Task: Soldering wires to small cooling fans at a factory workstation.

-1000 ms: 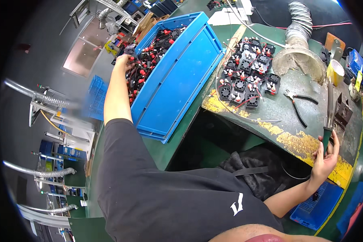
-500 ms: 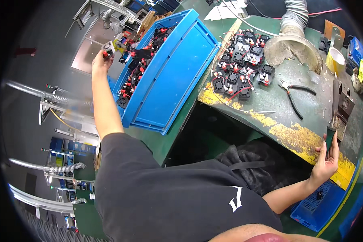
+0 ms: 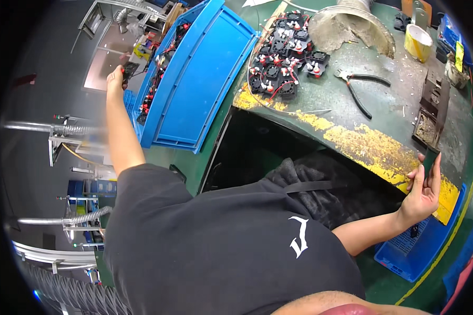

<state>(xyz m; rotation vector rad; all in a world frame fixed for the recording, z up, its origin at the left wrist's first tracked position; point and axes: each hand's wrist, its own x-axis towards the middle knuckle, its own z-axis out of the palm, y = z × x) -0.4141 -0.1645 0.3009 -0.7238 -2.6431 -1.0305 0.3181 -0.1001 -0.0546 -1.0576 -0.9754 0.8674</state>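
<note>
The small black fan unit with red fittings [image 3: 130, 72] is in the left hand [image 3: 115, 80], its near edge pinched in the fingers, out past the left rim of the large blue plastic crate [image 3: 199, 79]. The left hand is by far the nearer one; the right hand [image 3: 423, 195] is well apart, at the bench's opposite side. From the left grip, the cluster of black square fans with white-and-red fittings [image 3: 273, 72] lies to the right, on the green worktop, with the crate between. The held unit's dark body juts rightward from the fingers, toward the crate — it is too small and angled to tell its long axis surely.

The right fingers are wrapped round a dark green cylindrical handle [image 3: 430, 157], its long axis running away from the person — toward the rusty brown metal stand [image 3: 432, 113].
</note>
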